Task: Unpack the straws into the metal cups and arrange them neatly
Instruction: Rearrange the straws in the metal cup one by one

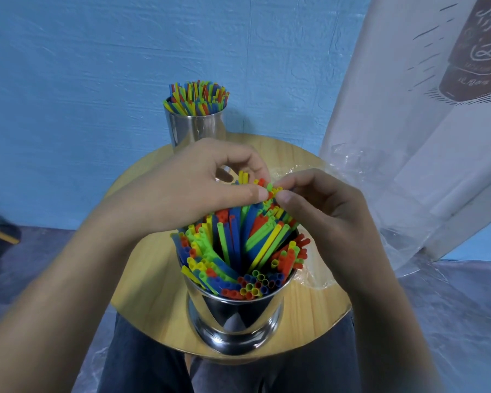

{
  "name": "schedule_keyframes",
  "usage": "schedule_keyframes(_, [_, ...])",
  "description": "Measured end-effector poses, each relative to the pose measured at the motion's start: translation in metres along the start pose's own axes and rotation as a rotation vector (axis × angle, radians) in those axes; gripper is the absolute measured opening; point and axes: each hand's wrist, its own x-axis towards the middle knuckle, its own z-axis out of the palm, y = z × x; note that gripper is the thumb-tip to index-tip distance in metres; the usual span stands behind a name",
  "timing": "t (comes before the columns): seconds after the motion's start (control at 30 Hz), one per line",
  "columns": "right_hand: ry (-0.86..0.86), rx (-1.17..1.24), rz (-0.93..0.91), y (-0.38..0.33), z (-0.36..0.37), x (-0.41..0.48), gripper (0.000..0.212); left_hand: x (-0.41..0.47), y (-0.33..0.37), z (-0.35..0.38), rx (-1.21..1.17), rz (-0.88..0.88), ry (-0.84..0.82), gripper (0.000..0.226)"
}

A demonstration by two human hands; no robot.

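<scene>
While the far cup (194, 129) stands filled, our left hand (187, 182) and right hand (323, 211) pinch splayed straws (233, 245) in the near cup (238, 316), leaving straightening to finish.

Place: I'd call it a drinks-shop corner;
Evidence: cup-printed banner (471, 52); metal cups (238, 316) of straws (230, 248); round wooden table (150, 285); blue wall (82, 80)

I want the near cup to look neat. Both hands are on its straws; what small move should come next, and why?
Probably draw the pinched tips inward over the gap and let go. The left hand and right hand pinch straws at the far side of the near cup, where they lean outward, leaving a hollow in the middle. The far cup looks evenly filled.
</scene>
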Motion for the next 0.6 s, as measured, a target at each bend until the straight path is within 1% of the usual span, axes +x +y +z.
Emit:
schedule_keyframes(0.1, [0.002,0.005,-0.003,-0.0003,0.0002,-0.0007,0.009,-0.0004,0.0013,0.0003,0.046,0.021,0.018,0.008])
schedule_keyframes(0.17, [0.003,-0.003,-0.007,-0.0011,0.0003,-0.0010,0.013,-0.0004,0.0027,0.0011,0.077,0.040,0.026,0.010])
schedule_keyframes(0.33, [0.007,0.005,-0.014,-0.0022,0.0012,-0.0008,0.013,0.0013,0.0045,0.0012,0.059,0.086,0.070,0.006])
schedule_keyframes(0.47, [0.029,-0.044,-0.047,-0.0019,0.0026,-0.0005,0.014,0.0014,0.0052,0.0022,0.083,0.105,0.133,0.005])
schedule_keyframes(0.53, [0.045,-0.078,-0.055,-0.0004,0.0025,-0.0004,0.014,0.0018,0.0048,0.0015,0.020,0.103,0.181,0.006])
schedule_keyframes(0.6, [0.046,-0.100,-0.063,0.0004,0.0021,-0.0005,0.014,0.0023,0.0043,0.0002,-0.092,0.109,0.225,0.009])
